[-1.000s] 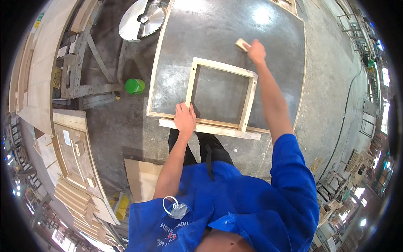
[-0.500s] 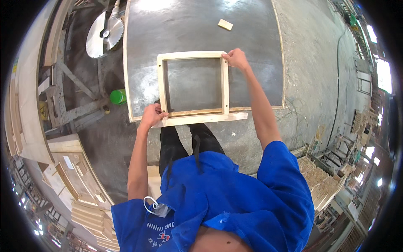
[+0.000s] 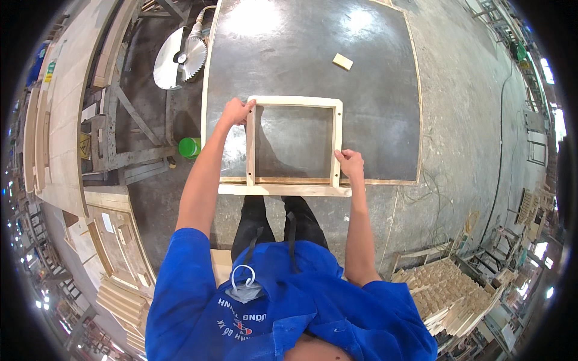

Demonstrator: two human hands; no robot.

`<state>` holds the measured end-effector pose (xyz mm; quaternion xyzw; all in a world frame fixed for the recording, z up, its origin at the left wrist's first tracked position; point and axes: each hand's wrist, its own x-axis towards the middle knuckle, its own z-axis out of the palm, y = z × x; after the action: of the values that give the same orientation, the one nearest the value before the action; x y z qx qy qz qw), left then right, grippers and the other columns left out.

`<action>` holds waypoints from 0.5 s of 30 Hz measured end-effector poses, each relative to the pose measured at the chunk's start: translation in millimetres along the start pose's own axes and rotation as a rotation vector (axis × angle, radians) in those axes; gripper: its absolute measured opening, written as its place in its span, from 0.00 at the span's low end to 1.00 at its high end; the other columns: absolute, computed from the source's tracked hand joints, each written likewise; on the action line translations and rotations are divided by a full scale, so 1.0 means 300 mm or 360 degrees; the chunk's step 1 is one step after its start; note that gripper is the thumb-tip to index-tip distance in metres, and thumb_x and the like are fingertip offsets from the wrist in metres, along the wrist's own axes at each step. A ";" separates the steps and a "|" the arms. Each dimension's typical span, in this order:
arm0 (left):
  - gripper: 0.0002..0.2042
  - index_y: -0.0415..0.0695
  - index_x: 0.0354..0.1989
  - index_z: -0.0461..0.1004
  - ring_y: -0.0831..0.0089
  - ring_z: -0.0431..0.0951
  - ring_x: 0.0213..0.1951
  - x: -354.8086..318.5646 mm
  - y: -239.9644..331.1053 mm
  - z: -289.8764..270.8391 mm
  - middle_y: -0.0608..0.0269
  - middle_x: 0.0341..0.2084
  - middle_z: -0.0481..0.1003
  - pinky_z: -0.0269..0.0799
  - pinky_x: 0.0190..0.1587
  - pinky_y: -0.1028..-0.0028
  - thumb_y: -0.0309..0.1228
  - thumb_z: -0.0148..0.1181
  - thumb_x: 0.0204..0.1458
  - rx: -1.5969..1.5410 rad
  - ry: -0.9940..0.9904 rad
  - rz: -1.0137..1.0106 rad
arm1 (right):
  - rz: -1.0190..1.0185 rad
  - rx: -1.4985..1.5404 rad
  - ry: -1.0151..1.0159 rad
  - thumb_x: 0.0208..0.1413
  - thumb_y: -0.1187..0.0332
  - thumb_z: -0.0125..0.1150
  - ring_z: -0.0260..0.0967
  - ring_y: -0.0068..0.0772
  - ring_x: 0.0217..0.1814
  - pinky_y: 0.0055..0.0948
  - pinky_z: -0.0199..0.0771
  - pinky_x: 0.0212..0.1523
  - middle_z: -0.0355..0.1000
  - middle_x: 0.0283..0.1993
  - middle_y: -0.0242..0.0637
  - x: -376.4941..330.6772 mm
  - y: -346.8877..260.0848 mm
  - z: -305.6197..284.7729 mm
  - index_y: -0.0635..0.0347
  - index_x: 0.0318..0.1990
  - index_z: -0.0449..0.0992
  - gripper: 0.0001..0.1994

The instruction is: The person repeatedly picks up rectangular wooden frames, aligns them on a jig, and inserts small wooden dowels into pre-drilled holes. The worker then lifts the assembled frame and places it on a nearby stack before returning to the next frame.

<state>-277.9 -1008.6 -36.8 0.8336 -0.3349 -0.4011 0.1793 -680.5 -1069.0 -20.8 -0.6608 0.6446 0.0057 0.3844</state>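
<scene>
A pale wooden frame [image 3: 294, 101] lies on a dark square worktable [image 3: 373, 120], its near rail overhanging the table's front edge. My left hand [image 3: 236, 112] grips the frame's far left corner. My right hand [image 3: 349, 162] holds the right side rail near its lower end. A small pale wooden block [image 3: 342, 61] lies on the table beyond the frame, apart from both hands.
A circular saw blade [image 3: 179, 58] sits left of the table on a metal stand. A green cup [image 3: 189, 147] stands on the floor by the table's left edge. Stacks of wooden slats [image 3: 448, 292] lie at lower right, boards and frames [image 3: 114, 240] at lower left.
My left hand moved from the frame's near left corner to its far left corner. My right hand came down from the far right corner to the right rail's lower part.
</scene>
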 end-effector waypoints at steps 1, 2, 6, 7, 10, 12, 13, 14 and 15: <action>0.31 0.34 0.26 0.80 0.62 0.78 0.19 0.011 0.016 -0.004 0.51 0.13 0.75 0.74 0.28 0.64 0.58 0.55 0.52 0.0041 -0.0056 -0.0057 | 0.0075 0.0022 0.0049 0.50 0.50 0.66 0.76 0.45 0.37 0.42 0.74 0.39 0.77 0.31 0.45 -0.019 -0.009 0.002 0.60 0.34 0.80 0.19; 0.31 0.35 0.28 0.80 0.63 0.78 0.19 0.013 0.025 -0.009 0.52 0.14 0.76 0.74 0.28 0.65 0.58 0.56 0.51 0.0081 -0.0106 -0.0118 | 0.0146 0.0044 0.0093 0.50 0.50 0.66 0.77 0.45 0.38 0.42 0.74 0.40 0.78 0.31 0.44 -0.040 -0.021 -0.002 0.59 0.34 0.80 0.19; 0.27 0.40 0.32 0.82 0.59 0.82 0.36 -0.047 0.012 -0.003 0.53 0.28 0.80 0.75 0.41 0.61 0.57 0.61 0.46 -0.0094 0.0295 -0.0184 | 0.0216 0.0150 0.0016 0.50 0.49 0.66 0.77 0.45 0.40 0.40 0.74 0.41 0.79 0.36 0.42 -0.035 -0.069 -0.025 0.57 0.38 0.80 0.20; 0.25 0.41 0.36 0.80 0.59 0.80 0.41 -0.131 0.130 0.020 0.53 0.32 0.80 0.72 0.42 0.58 0.55 0.62 0.46 0.0153 0.0505 -0.0123 | 0.0206 0.0032 0.0072 0.52 0.49 0.65 0.76 0.49 0.40 0.43 0.74 0.41 0.78 0.35 0.44 -0.047 -0.059 -0.038 0.59 0.35 0.79 0.19; 0.26 0.42 0.58 0.66 0.49 0.67 0.53 -0.168 0.191 0.216 0.50 0.52 0.69 0.60 0.54 0.50 0.44 0.54 0.55 0.0461 0.1400 0.0600 | -0.0496 0.0243 0.0621 0.57 0.56 0.58 0.71 0.58 0.37 0.48 0.70 0.37 0.73 0.31 0.52 -0.072 0.047 0.071 0.63 0.33 0.74 0.16; 0.27 0.42 0.54 0.69 0.50 0.68 0.53 -0.421 0.393 0.325 0.49 0.51 0.70 0.61 0.54 0.50 0.50 0.55 0.53 0.0335 0.0288 0.0773 | -0.0575 0.0523 0.0796 0.57 0.62 0.60 0.70 0.50 0.34 0.41 0.69 0.37 0.71 0.29 0.51 -0.183 0.092 0.075 0.65 0.37 0.75 0.13; 0.28 0.43 0.54 0.70 0.52 0.68 0.55 -0.510 0.274 0.414 0.51 0.53 0.70 0.61 0.55 0.50 0.52 0.57 0.51 0.0524 0.0232 0.0895 | -0.0587 0.0668 0.0659 0.58 0.62 0.60 0.70 0.42 0.33 0.38 0.69 0.37 0.72 0.29 0.48 -0.280 0.031 0.105 0.66 0.37 0.75 0.13; 0.29 0.45 0.53 0.70 0.55 0.67 0.57 -0.578 0.170 0.545 0.52 0.54 0.69 0.62 0.55 0.51 0.53 0.59 0.49 0.0673 0.0133 0.1046 | -0.0486 0.0690 0.0370 0.57 0.63 0.61 0.71 0.34 0.31 0.36 0.70 0.35 0.73 0.28 0.45 -0.377 0.012 0.103 0.66 0.38 0.75 0.13; 0.35 0.44 0.55 0.67 0.58 0.66 0.57 -0.670 0.121 0.667 0.52 0.53 0.69 0.62 0.54 0.51 0.56 0.63 0.44 0.0855 0.0118 0.1189 | -0.0474 0.0676 0.0329 0.56 0.65 0.61 0.72 0.33 0.29 0.33 0.72 0.34 0.75 0.28 0.44 -0.465 0.012 0.091 0.66 0.34 0.77 0.10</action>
<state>-541.9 -899.1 -28.8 0.6864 -0.6979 -0.1778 0.1010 -693.9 -936.1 28.4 -0.6500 0.5630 -0.2535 0.4431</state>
